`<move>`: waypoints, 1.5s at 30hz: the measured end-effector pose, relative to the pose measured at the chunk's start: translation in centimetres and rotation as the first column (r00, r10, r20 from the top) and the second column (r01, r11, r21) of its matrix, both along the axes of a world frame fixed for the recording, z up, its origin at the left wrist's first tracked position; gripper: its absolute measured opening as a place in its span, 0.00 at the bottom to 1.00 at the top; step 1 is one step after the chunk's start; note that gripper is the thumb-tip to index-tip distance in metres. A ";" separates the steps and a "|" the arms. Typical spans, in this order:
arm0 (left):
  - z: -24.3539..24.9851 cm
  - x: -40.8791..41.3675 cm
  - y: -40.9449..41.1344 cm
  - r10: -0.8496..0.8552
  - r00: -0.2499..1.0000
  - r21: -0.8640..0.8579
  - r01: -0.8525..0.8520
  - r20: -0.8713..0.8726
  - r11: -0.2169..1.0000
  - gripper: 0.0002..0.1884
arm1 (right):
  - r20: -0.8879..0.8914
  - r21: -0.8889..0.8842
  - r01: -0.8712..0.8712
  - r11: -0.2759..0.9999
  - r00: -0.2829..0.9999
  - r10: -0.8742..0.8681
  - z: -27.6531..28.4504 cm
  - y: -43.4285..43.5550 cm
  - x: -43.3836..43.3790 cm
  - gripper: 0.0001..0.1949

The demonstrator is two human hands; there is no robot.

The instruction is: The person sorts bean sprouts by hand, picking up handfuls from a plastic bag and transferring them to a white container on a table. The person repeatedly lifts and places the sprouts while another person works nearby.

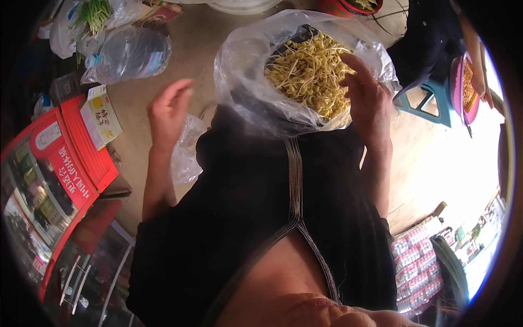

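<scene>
A clear plastic bag [245,61] lies wide open before me, its mouth spread around a heap of bean sprouts [312,73]. At the right edge of the sprouts is my right hand [367,98], its fingers bent over the bag's rim; whether they pinch anything cannot be made out. My left hand [169,106] is raised to the left of the bag, apart from it, slightly blurred, with no object visible in it. Below that hand lies a crumpled clear bag [188,151].
A bagged plastic bottle [126,53], a printed carton [101,116] and a red-framed display fridge [77,163] stand left. At right, another person's hand [480,83] is near a pink bowl [457,90] beside a teal stool [433,102]. A red bucket [333,7] is at the top.
</scene>
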State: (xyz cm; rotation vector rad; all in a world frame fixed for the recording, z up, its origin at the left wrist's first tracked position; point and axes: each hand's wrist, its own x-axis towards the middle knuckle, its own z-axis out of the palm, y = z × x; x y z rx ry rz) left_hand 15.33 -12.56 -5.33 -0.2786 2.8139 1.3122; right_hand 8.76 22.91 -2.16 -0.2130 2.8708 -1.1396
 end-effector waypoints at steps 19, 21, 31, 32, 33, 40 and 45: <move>4.3 -8.4 12.2 -0.831 0.415 -0.250 0.906 0.371 0.341 0.05 | 0.274 0.310 -0.196 0.930 0.955 0.110 2.3 2.5 3.6 0.16; 3.9 -8.1 11.8 -0.826 0.490 -0.297 0.862 0.279 0.411 0.07 | 0.303 0.294 -0.250 0.922 0.940 0.158 2.0 2.4 4.0 0.15; -1.1 -7.8 14.3 -0.874 0.480 -0.444 0.768 -0.080 0.462 0.19 | 0.411 0.074 -0.357 0.931 0.862 0.297 2.3 1.6 4.8 0.10; -1.6 -7.7 14.2 -0.874 0.471 -0.429 0.770 -0.118 0.472 0.21 | 0.360 0.084 -0.281 0.956 0.903 0.233 2.2 1.9 4.8 0.10; -1.6 -7.7 14.3 -0.879 0.462 -0.367 0.802 -0.117 0.471 0.21 | 0.313 0.091 -0.195 0.977 0.937 0.158 2.1 2.1 4.9 0.09; -2.2 -7.8 14.6 -0.880 0.395 -0.314 0.828 -0.262 0.465 0.15 | 0.035 0.040 0.106 0.994 0.994 -0.107 3.1 2.3 2.7 0.16; -2.3 -7.9 14.3 -0.871 0.343 -0.307 0.836 -0.353 0.454 0.17 | -0.111 0.125 0.099 0.987 0.990 -0.085 2.5 3.0 2.5 0.12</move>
